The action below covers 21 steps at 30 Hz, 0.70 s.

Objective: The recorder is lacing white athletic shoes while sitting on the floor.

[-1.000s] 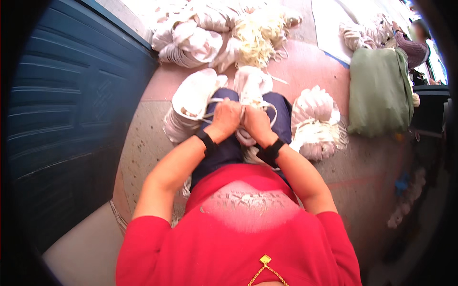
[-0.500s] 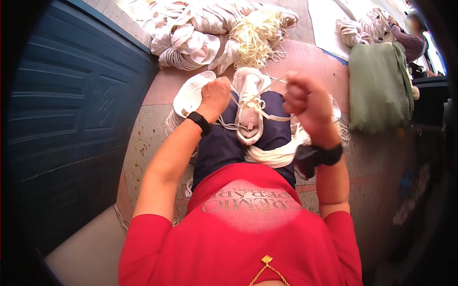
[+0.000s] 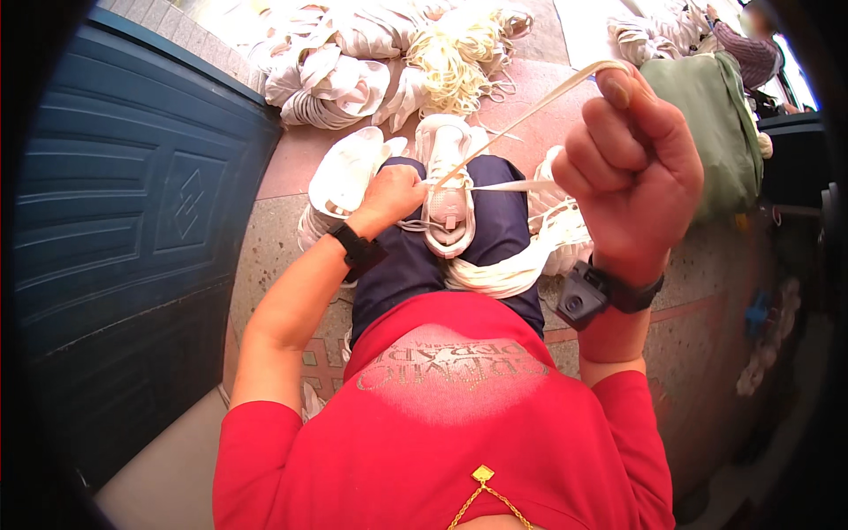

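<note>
Work position: the white shoe (image 3: pixel 449 212) rests on dark trousers (image 3: pixel 397 265), immediately right of the left fingers and well left of the right fingers; the left hand (image 3: pixel 395 190) is nearer. Its long axis points away from the red shirt (image 3: pixel 548 442), toe outward, opening inward.

Right hand (image 3: pixel 632 168): fingers clamped on a flat lace (image 3: pixel 574 81), which slopes straight from the shoe up to them. Left hand: fingers curled at the lacing (tips obscured; grip cannot be told).

Materials: pinkish mesh tongue, smooth ribbon-like lace, narrow oblong upper. Cream strands (image 3: pixel 508 276) lie shirtward of both hands' fingers; tangled yellowish cord (image 3: pixel 446 66) lies beyond the left fingers.
</note>
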Motion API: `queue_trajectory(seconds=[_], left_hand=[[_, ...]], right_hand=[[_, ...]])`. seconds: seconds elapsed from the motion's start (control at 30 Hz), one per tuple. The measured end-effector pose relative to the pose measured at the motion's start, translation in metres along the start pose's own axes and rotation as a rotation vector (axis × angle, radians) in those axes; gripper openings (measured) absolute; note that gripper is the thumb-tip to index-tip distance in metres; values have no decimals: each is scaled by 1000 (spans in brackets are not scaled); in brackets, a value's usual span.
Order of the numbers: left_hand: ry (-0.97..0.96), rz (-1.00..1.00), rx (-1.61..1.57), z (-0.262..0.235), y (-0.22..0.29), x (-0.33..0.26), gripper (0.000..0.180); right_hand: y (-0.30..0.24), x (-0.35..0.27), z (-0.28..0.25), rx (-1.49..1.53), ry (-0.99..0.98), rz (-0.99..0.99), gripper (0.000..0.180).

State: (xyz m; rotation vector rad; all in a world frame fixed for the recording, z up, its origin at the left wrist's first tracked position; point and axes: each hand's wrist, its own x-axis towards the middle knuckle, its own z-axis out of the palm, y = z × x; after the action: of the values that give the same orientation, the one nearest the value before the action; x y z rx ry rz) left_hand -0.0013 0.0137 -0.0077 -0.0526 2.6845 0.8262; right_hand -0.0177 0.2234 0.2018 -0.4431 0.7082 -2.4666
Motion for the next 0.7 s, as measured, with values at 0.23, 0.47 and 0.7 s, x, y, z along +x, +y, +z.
queue_trajectory(seconds=[0.23,0.47,0.7], left_hand=[[-508,152,-857,-29,64,-16,22],[-76,98,-1456,-137,4,24,19],[158,-250,-839,-91,-40,16,18]], right_hand=[[-6,40,-36,-71,-378,86,16],[-43,9,-179,-108,267,-162,17],[97,-47,-201,-1085,424,363,21]])
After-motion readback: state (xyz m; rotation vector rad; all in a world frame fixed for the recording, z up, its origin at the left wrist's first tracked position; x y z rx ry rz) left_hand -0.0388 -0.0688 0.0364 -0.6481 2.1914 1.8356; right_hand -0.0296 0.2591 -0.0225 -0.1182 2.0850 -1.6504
